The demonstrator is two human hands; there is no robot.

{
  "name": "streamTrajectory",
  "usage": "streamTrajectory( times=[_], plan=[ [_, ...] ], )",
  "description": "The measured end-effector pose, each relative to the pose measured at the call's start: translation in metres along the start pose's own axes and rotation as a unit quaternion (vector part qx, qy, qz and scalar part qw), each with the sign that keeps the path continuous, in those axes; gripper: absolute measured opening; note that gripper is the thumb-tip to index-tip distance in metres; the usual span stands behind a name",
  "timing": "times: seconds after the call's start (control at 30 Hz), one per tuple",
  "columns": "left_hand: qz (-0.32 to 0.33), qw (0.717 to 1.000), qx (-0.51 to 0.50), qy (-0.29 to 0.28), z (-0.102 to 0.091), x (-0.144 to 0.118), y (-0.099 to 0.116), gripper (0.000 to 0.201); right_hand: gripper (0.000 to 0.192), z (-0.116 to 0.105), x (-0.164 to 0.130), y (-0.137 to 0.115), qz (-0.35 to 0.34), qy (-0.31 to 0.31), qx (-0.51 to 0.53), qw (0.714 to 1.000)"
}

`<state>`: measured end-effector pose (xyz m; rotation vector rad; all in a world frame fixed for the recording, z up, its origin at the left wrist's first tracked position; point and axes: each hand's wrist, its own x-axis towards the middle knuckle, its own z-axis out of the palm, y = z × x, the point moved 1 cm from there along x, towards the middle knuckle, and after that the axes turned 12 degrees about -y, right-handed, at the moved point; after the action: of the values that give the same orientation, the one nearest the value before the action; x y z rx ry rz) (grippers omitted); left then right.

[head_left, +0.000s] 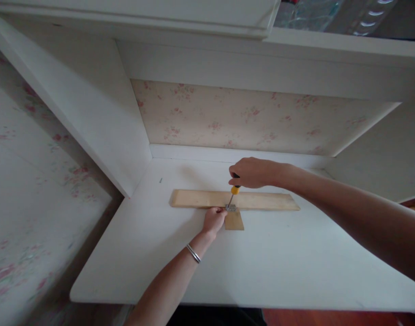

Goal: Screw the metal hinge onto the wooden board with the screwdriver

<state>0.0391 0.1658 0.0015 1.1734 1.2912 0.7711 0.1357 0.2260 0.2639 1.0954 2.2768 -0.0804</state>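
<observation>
My right hand [246,173] is wrapped round the handle of a screwdriver [235,190], yellow and black, tilted with its shaft running down to a small metal hinge [230,208]. The hinge lies where a long wooden board [197,198] meets a short wooden piece [234,220] on its near side. At the hinge's left end, the fingers of my left hand [214,220] are pressed together by the board's near edge. Whether they pinch the hinge or something smaller is hidden. A silver bangle [193,253] circles the left wrist.
The boards lie on a white desk [262,267] with a rounded front left corner. A white side panel [92,104] rises at the left, and a cabinet [142,16] overhangs the desk. A tiny dark bit [161,180] lies left of the long board.
</observation>
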Motion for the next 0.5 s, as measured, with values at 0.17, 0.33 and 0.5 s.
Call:
streamTrajectory(
  times=[0.17, 0.33, 0.5],
  plan=[
    [0.000, 1.000, -0.001, -0.009, 0.000, 0.001, -0.002, 0.020, 0.031, 0.004, -0.003, 0.003, -0.068, 0.026, 0.013, 0.997],
    [-0.018, 0.999, -0.030, -0.012, -0.001, -0.002, 0.006, 0.018, 0.029, 0.005, 0.000, 0.002, -0.031, 0.053, 0.006, 0.998],
    [-0.029, 0.997, -0.073, -0.024, -0.002, -0.007, 0.013, 0.015, 0.023, 0.004, -0.004, 0.004, -0.117, 0.054, 0.016, 0.992]
  ],
)
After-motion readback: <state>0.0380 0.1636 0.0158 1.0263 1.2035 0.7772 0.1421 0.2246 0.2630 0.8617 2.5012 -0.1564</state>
